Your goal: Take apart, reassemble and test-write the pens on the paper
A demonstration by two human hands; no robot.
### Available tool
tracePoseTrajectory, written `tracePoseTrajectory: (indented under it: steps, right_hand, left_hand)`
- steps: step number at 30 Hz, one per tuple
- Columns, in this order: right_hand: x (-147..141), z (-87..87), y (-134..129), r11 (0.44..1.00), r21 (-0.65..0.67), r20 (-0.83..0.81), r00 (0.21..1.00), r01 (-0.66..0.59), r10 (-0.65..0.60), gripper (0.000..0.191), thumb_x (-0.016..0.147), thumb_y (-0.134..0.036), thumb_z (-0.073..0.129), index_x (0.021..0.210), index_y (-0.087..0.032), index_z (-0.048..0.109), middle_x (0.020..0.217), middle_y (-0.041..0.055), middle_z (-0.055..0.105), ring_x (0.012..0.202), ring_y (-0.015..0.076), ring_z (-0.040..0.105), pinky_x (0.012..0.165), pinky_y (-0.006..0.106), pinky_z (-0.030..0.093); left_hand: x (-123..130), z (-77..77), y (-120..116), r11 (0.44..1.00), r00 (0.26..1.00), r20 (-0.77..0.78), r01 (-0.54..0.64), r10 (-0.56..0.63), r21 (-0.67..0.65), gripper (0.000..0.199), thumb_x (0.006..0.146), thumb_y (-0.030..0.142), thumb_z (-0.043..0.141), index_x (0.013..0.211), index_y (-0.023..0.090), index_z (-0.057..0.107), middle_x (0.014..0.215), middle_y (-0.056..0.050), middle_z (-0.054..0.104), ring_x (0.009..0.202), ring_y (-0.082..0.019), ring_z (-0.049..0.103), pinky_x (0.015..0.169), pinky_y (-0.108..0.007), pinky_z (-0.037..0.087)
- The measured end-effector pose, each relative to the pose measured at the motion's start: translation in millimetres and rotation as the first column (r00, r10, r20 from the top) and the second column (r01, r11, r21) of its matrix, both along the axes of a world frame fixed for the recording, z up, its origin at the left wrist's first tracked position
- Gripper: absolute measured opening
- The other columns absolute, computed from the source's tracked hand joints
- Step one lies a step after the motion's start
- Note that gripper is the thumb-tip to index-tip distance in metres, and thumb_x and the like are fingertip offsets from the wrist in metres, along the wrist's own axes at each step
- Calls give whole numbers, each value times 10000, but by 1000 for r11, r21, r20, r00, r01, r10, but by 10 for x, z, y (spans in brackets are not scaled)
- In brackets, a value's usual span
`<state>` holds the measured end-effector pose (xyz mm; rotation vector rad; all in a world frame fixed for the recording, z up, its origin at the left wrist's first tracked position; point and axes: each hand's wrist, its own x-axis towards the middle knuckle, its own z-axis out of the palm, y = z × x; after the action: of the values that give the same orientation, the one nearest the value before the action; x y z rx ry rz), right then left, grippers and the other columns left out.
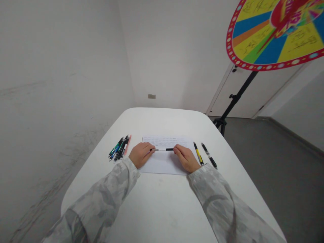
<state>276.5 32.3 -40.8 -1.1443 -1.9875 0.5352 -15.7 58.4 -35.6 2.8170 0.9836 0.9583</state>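
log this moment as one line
left hand: holds pen, left end; right hand: holds pen, right end; beneath: paper; left: pen bunch; right: yellow pen

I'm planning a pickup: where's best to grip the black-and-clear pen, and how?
Probably pinch the black-and-clear pen across mid-barrel, coming from above and the right: it lies flat and slanted, the yellow pen to its left, the right sleeve by its near end.

No text is legible: the lines (167, 140) on the paper (164, 165) atop the table (159, 199) are too small; the wheel (269, 50) right of the table bears unreadable lettering (291, 17).
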Motion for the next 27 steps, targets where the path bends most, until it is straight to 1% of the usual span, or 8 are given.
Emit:
tracePoseTrajectory:
  steps: [4, 6, 9, 11, 14, 15, 19, 27]
  right_hand:
    - [-6, 19, -27, 1000, 1, 27, 1000, -15, 15, 291, 1087, -417, 414, 911, -257, 581, 824, 18, 646, 764, 206, 604, 755, 323, 437]
    - [-13, 38, -50, 1000, -22, 41, 999, -5, 6, 256, 1079, -419, 426, 973, -262, 599, 827, 15, 659, 747, 206, 608, 743, 324, 433]
    - [-21, 57, -77, 998, -52, 65, 997, 35, -32, 222, 1066, -417, 456, 1072, -260, 612, 764, -4, 647, 681, 199, 586, 699, 320, 411]
    - [-23, 59, -79, 998, -46, 74, 997, 37, -34, 232, 1068, -412, 454, 1035, -254, 621, 758, 0, 658, 681, 196, 589, 699, 318, 407]
    - [-28, 51, -67, 999, -27, 84, 996, 26, -23, 314, 1092, -414, 395, 920, -253, 601, 806, 24, 687, 735, 202, 620, 736, 321, 419]
    - [-30, 47, -62, 999, -26, 87, 996, 30, -28, 322, 1096, -419, 385, 918, -254, 597, 812, 27, 689, 744, 205, 626, 742, 322, 421]
    - [-36, 38, -54, 998, -22, 86, 995, 57, -55, 283, 1087, -419, 405, 995, -251, 614, 799, 21, 680, 721, 207, 616, 723, 320, 413]
    - [-25, 40, -73, 995, -44, 70, 994, 90, -87, 260, 1059, -422, 462, 1168, -244, 617, 755, -4, 651, 633, 187, 570, 679, 317, 410]
  left_hand:
    - [-17, 21, 1, 994, 995, 100, 29, -18, -110, 269, 1127, 332, 429, 1116, 201, 663, 997, -76, 721, 947, -213, 675, 887, -358, 538]
    - [-19, 28, 1, 991, 992, 124, 19, -3, -133, 271, 1124, 330, 425, 1103, 199, 661, 979, -74, 711, 929, -211, 672, 871, -350, 541]
    - [-19, 16, 4, 991, 993, 110, -22, 37, -132, 275, 1122, 324, 412, 1099, 202, 658, 977, -73, 703, 919, -209, 673, 860, -345, 540]
    - [-18, 1, 4, 992, 994, 98, -36, 49, -124, 271, 1119, 324, 413, 1101, 207, 657, 984, -72, 702, 925, -208, 679, 865, -340, 541]
    - [-11, -3, -5, 992, 995, 88, -34, 45, -120, 258, 1115, 317, 425, 1100, 208, 658, 987, -67, 703, 926, -202, 686, 866, -328, 542]
    - [-8, 3, -10, 992, 996, 81, -30, 40, -124, 251, 1114, 312, 431, 1102, 208, 659, 991, -66, 705, 927, -199, 688, 864, -323, 543]
    - [2, 38, -29, 989, 998, 56, -22, 31, -143, 229, 1109, 303, 454, 1121, 204, 660, 1007, -63, 710, 917, -189, 694, 852, -310, 547]
    - [4, 51, -30, 991, 997, 76, -21, 31, -134, 242, 1114, 318, 448, 1128, 196, 657, 1026, -69, 718, 933, -191, 694, 857, -314, 550]
